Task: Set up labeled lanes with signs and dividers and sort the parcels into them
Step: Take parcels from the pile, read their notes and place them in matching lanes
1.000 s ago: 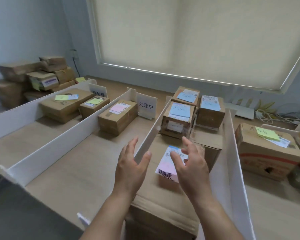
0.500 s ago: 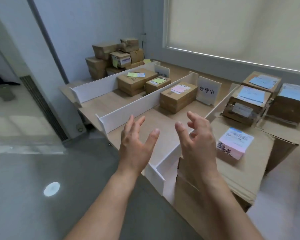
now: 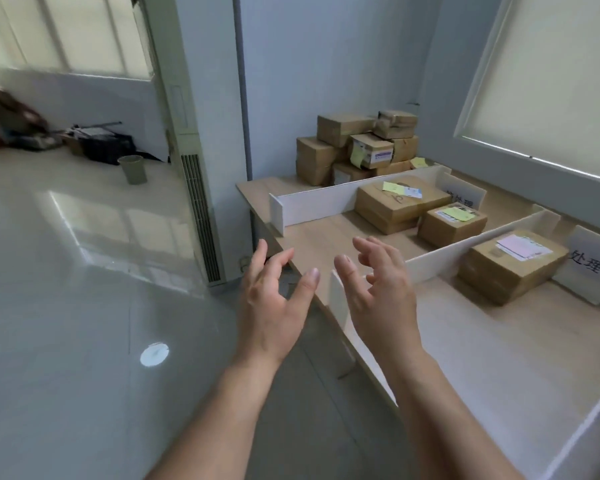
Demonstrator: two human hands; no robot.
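Head view, near to far. Both hands were up in front of the chest, empty: left hand [image 3: 271, 306] with fingers spread and loosely bent, right hand [image 3: 381, 299] the same, palms facing each other, gripping nothing. They hung over the near-left corner of the table [image 3: 326, 233], not touching it as far as I could tell.

Just behind the right hand stood the near divider [image 3: 440, 261], upright, splitting two lanes. Right lane held one parcel with a pink note [image 3: 510, 265], with the sign [image 3: 593, 268] just beside it. Left lane held two parcels touching: smaller parcel with a yellow-green note [image 3: 452, 225] and a bigger parcel [image 3: 395, 202] behind it. Far divider [image 3: 326, 202] closed that lane off. A second sign [image 3: 461, 195] stood at its back end.

Beyond the far divider, the unsorted stack [image 3: 357, 147] sat in the table's back corner against the wall.

Judgement: lanes were set up, sorting partly done. Hands empty and pointed toward that stack, so the step looked like fetching the next parcel. Next move would call for reaching over the far divider without knocking it, taking a top box so the pile doesn't slump, then reading its note to pick a lane.

Hard to make out: the second sign's text was partly blocked by the parcels. The first sign was clipped by the right frame edge. Anything right of that lane was out of frame. Stack labels too small to read. Left background blurred.
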